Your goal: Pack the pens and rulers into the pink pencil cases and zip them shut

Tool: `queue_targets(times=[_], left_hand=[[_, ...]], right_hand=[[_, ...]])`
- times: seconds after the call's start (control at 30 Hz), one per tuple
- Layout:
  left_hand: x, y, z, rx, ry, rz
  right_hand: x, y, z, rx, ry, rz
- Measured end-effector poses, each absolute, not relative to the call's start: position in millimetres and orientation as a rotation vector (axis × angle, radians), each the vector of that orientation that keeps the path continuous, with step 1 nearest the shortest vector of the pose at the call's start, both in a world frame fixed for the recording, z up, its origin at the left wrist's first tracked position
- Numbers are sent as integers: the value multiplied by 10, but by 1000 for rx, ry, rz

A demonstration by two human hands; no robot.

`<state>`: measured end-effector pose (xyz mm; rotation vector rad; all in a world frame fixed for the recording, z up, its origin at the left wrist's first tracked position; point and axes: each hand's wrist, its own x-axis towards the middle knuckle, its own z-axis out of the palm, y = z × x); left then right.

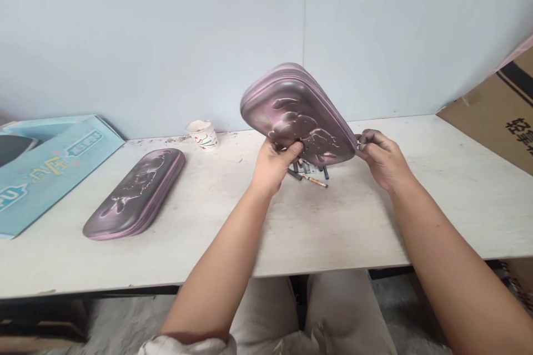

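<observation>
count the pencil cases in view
2. The raised pencil case is held in the left hand, with the right hand at its corner; the other pencil case lies on the table, left of the paper cup. No others show, even partly covered.

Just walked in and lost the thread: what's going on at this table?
A person's left hand holds an embossed pencil case up over the table, while the right hand pinches at its corner, apparently on the zipper pull. The case looks closed. Some pens lie on the table below it, a similar case lies to the left, and a paper cup stands near the wall.
</observation>
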<state>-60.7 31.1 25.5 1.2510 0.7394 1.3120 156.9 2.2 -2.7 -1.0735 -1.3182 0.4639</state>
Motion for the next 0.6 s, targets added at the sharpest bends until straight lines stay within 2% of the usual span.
queue_targets(times=[0.1,0.17,0.5,0.6], left_hand=[[-599,286,295,1081,647,1295],[-585,268,310,1008,577,1262],[-419,219,213,694,579,1133],[-419,218,242,698,603,1137]], right_hand=[[1501,-12,27,-967,-1145,827],[1422,-26,39,-925,-1101,946],[1032,-120,17,-780,-1093,1386],[1042,-108,16,-832,-1085,1383]])
